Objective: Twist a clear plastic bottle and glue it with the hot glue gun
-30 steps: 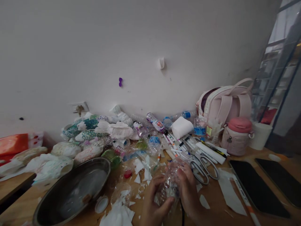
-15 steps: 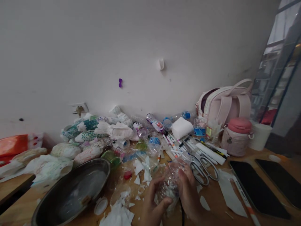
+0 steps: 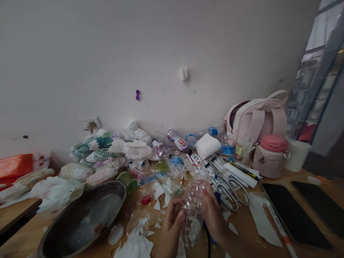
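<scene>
A clear plastic bottle, crinkled and with whitish matter showing in its lower part, stands between my hands over the wooden table. My left hand grips its left side, thumb toward me. Around the right side curls my right hand, whose fingertips are partly hidden behind the plastic. Something blue shows beside and below the right hand, too covered to make out. Torn white paper lies left of my hands, and grey-handled scissors lie just right of them.
At the left stands a dark oval metal basin holding liquid. Paper-covered, painted bottle shapes pile up along the wall. Markers, a pink backpack, a pink lidded jar and two phones occupy the right.
The bottle stands more upright between my hands, and more of its lower part shows. My left hand's fingers have drawn in closer around it. A blue thing has come into sight by my right hand.
</scene>
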### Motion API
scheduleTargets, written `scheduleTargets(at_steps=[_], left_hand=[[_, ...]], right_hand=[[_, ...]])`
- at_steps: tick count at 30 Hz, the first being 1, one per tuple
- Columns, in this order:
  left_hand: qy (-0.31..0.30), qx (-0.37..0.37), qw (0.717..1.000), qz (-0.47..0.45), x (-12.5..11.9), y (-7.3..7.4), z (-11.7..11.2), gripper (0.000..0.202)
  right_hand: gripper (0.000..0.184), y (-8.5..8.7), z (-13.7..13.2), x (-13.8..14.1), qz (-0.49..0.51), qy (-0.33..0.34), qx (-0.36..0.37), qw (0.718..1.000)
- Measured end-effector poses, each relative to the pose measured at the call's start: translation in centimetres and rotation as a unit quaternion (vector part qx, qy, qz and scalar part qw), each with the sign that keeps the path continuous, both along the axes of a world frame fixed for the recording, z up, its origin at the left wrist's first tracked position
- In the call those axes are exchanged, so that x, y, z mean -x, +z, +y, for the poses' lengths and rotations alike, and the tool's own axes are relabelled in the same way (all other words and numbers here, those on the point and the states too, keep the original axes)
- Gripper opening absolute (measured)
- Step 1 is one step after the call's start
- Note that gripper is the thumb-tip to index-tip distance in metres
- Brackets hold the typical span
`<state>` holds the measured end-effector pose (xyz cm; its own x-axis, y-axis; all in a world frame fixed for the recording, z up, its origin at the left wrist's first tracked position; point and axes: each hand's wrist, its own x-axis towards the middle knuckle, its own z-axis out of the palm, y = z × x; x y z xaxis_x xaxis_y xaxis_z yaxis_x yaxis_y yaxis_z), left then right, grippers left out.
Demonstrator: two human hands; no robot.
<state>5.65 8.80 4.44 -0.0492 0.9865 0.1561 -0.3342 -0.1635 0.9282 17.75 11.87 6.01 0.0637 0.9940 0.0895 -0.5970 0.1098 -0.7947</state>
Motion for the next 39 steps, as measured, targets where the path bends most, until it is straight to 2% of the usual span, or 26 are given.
scheduleTargets(at_steps=[2,6,10,16,21,24,29,33,39], left_hand=[[-0.002,0.03,0.999,-0.015,-0.1,0.0,-0.1,0.033],[0.001,0.056,0.998,0.009,-0.5,-0.3,-0.3,0.039],[0.068,0.059,0.993,0.071,-0.5,-0.6,-0.5,0.049],[0.018,0.046,0.994,0.095,-0.1,-0.1,-1.3,0.036],[0.046,-0.041,0.997,0.048,-1.6,0.0,-1.9,0.036],[0.049,-0.077,0.993,0.073,-2.1,-0.1,-2.0,0.034],[0.06,-0.092,0.983,0.144,-1.7,-0.4,-2.1,0.035],[0.069,-0.088,0.983,0.147,-1.1,-1.1,-1.9,0.037],[-0.005,-0.075,0.977,0.201,0.5,-1.1,-1.4,0.03]], right_hand=[[0.051,0.4,0.0,-0.1,0.03,0.042,0.02,0.998],[0.055,0.7,-0.3,-0.1,0.048,0.086,-0.015,0.995],[0.053,0.6,-0.4,0.2,0.014,0.057,-0.002,0.998],[0.043,-0.5,-0.2,0.5,-0.024,0.001,0.018,1.0],[0.043,-1.1,-0.4,0.5,-0.041,-0.04,-0.001,0.998],[0.04,-0.9,-0.6,0.4,-0.046,-0.048,0.003,0.998],[0.044,-1.0,-0.9,0.3,-0.054,-0.059,0.018,0.997],[0.045,-1.3,-1.1,0.4,-0.058,-0.06,-0.001,0.996],[0.05,-1.6,-1.1,0.5,-0.094,-0.07,0.019,0.993]])
